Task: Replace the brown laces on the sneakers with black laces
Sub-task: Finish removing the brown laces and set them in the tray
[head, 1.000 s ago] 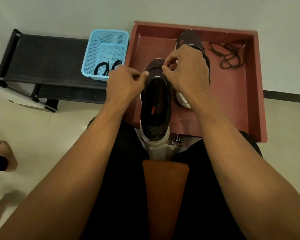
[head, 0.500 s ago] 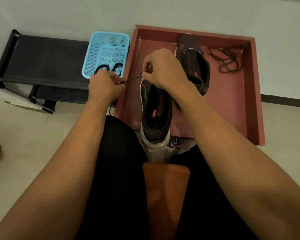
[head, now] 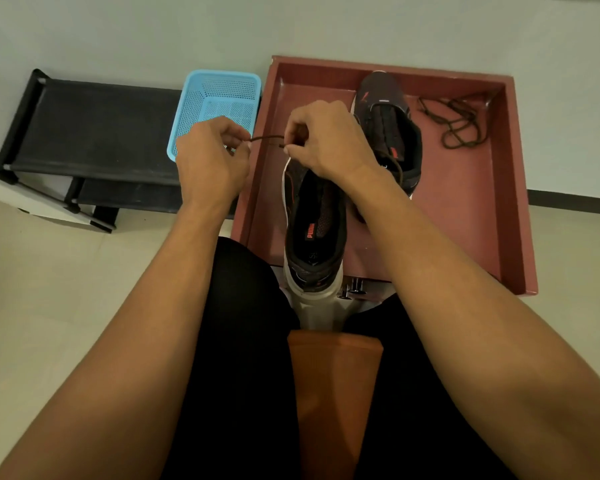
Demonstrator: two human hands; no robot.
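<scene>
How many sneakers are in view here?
2: one sneaker is on the grey stand in front; the other sneaker lies in the red tray. None looks hidden.

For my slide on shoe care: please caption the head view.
Left hand and right hand hold a brown lace taut by the near sneaker, over the red tray.

Brick-red tray (head: 513, 188). Over its near edge, a dark brown sneaker (head: 314, 233), white sole, orange-red logo inside, brown lace (head: 265, 137) at its far end. Deeper in the tray its twin (head: 388, 133), same brown, red flecks. Loose lace (head: 461, 126) on the tray's right side, brown too. Left of the tray, a sky-blue perforated basket (head: 219, 95), then a black rack (head: 94, 133).
</scene>
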